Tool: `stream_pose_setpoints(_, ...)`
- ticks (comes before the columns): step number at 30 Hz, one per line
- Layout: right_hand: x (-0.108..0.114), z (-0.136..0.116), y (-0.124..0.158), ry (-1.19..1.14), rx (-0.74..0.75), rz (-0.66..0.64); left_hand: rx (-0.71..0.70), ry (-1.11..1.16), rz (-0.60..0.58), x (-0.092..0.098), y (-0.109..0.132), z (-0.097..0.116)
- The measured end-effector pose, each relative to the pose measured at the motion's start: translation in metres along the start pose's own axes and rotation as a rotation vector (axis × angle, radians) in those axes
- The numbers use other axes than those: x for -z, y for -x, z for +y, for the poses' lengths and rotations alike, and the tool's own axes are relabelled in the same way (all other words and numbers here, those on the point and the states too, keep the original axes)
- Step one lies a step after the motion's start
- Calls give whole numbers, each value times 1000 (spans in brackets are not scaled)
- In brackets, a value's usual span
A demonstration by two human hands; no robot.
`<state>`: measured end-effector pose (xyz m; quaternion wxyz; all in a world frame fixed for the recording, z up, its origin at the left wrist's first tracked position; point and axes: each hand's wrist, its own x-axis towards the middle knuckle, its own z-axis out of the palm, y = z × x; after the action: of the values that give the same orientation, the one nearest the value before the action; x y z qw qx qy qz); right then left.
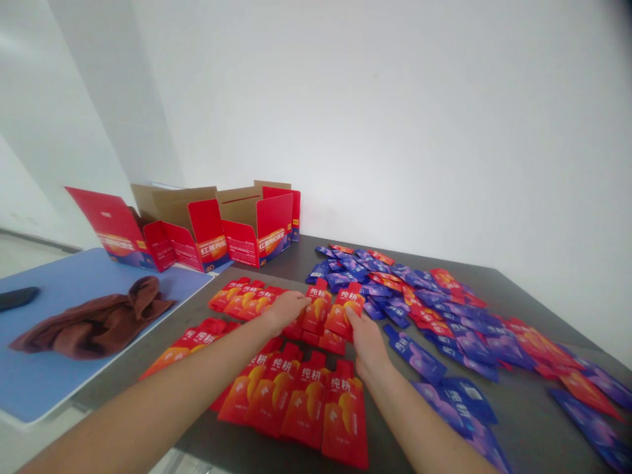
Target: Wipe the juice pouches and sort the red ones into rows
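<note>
Over the dark table, my right hand [364, 332] pinches a red pouch [345, 309] with orange fruit print by its right edge. To its left, my left hand [289, 308] has its fingers closed at the edge of another red pouch [316, 306]. Both pouches are held side by side, above more red pouches [332, 342] lying beneath them. Nearer to me an overlapping row of red pouches [310, 398] lies flat. Two further groups, a back row [245, 297] and a front-left one [192, 339], lie left of my hands, partly covered by my left forearm.
Purple pouches [417, 355] mixed with red ones spread over the right side of the dark table [306, 250]. Open red cartons [274, 227] stand at the back left. A brown cloth [99, 322] and a dark object [17, 298] lie on a blue table [44, 388].
</note>
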<state>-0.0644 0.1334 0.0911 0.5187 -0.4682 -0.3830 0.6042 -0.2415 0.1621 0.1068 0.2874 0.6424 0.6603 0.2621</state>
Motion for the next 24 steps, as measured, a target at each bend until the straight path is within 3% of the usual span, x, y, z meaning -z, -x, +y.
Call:
stream_pose_setpoints(7, 14, 16, -23, 488, 20, -5, 78, -303, -82, -6, -19, -4)
stream_pose_setpoints(11, 13, 25, -30, 816, 25, -14, 86, -486, -78, -5, -15, 4)
stream_pose_setpoints(15, 15, 26, -28, 1059, 55, -10, 82, -621, -20, -2, -1, 11)
stream_pose_setpoints(19, 21, 23, -21, 1156, 100, -11, 21, -670, 18, 6, 17, 25)
stream_pose_setpoints(24, 53, 11, 5, 1226, 206, 9, -201, -610, 96, 4, 74, 35)
